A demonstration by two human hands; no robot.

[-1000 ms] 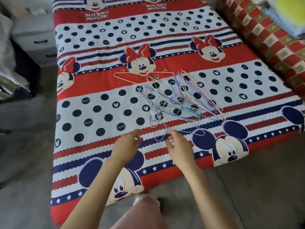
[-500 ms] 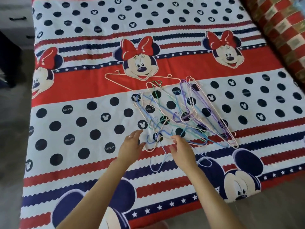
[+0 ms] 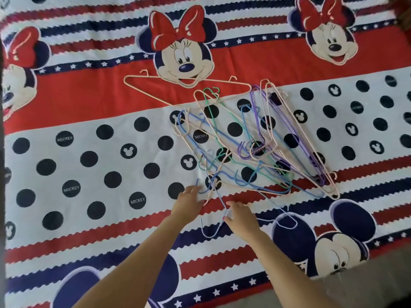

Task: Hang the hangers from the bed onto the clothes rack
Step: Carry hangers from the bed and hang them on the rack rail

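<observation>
At centre frame, a tangled pile of thin wire hangers (image 3: pixel 255 143) on a cartoon-print bed (image 3: pixel 66 165). Just below, left hand (image 3: pixel 189 202) open, right hand (image 3: pixel 241 215) pinching a pale blue hanger's hook (image 3: pixel 213 225). Gathering stage; next, probably lifting hangers free without snagging.

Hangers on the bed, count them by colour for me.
Pink hangers: about 4
Blue hangers: about 4
Purple hangers: about 2
Green hangers: about 2
Total: roughly 12; they are tangled, so counts are approximate.
</observation>
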